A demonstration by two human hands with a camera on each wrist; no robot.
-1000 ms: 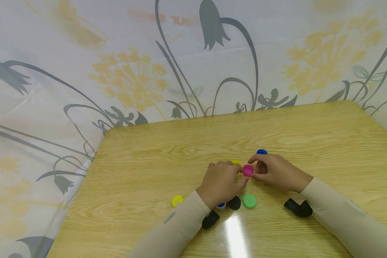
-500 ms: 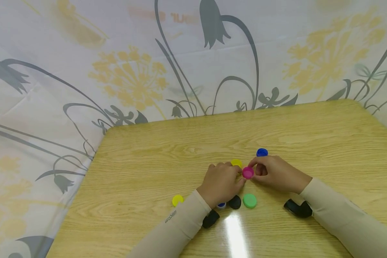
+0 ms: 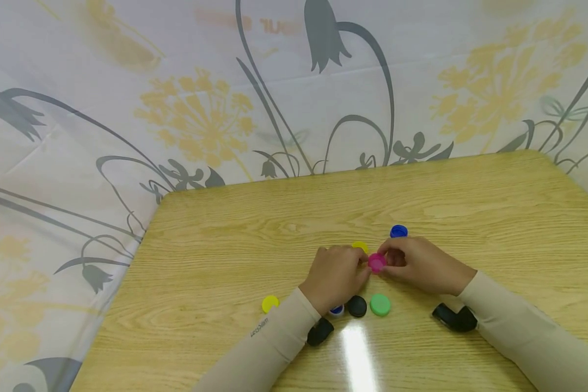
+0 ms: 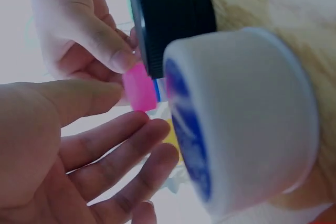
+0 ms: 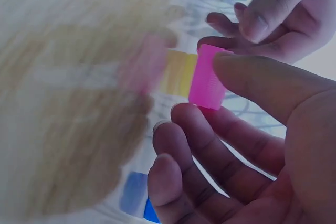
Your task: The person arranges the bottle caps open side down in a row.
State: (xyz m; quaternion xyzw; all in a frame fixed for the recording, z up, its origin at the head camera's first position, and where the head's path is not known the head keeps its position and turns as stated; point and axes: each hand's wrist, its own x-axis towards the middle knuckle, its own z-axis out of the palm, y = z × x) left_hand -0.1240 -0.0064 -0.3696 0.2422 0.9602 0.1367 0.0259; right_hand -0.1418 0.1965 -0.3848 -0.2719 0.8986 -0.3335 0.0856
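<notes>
A pink bottle cap point(image 3: 377, 263) sits between my two hands in the head view, its hollow side facing up. My left hand point(image 3: 334, 276) pinches its left edge with thumb and index finger point(image 4: 128, 129). On the other side my right hand point(image 3: 423, 265) holds the same cap between thumb point(image 5: 247, 74) and fingers. Just behind my left fingers lies a yellow cap point(image 3: 360, 247), partly hidden. A blue cap point(image 3: 399, 231) lies beyond my right fingertips. Whether the pink cap touches the table is unclear.
Nearer me are a green cap point(image 3: 380, 305), a black cap point(image 3: 356, 306) and a white cap with a blue top point(image 3: 336, 311). Another yellow cap point(image 3: 270, 304) lies left. Black bent pieces point(image 3: 320, 332) lie by both sleeves. A flower-patterned curtain point(image 3: 284, 98) borders the wooden table point(image 3: 215, 234).
The pink cap has come slightly toward me from where it was a second ago. Both hands keep hold of it and have barely shifted; the other caps lie as before.
</notes>
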